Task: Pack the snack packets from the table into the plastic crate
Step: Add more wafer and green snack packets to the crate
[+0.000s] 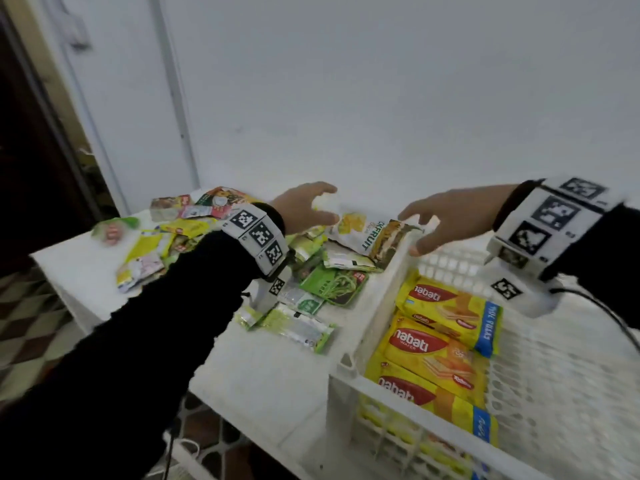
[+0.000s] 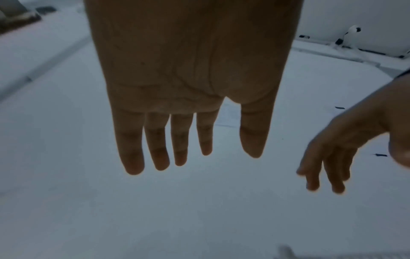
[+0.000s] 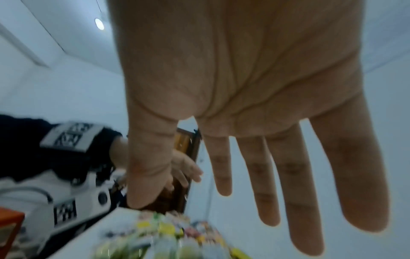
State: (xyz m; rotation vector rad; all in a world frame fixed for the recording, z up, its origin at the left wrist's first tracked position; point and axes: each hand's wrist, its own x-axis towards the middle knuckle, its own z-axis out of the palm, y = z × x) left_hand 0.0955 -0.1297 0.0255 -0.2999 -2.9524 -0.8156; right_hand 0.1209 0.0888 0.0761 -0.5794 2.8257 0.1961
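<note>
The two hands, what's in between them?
In the head view, a jackfruit snack packet lies between the left hand and the right hand, beside the white crate's rim. Neither hand holds it.

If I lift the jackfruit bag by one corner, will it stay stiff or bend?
The jackfruit bag will probably bend: its foil looks thin and creased. It seems light, lying propped over the crate rim and other packets. The glossy surface may slip, so pinch it firmly.

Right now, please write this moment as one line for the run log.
left hand: open, above jackfruit packet | right hand: open, reaching to same packet | crate: three Nabati wafer packs inside | table: packets remain
</note>
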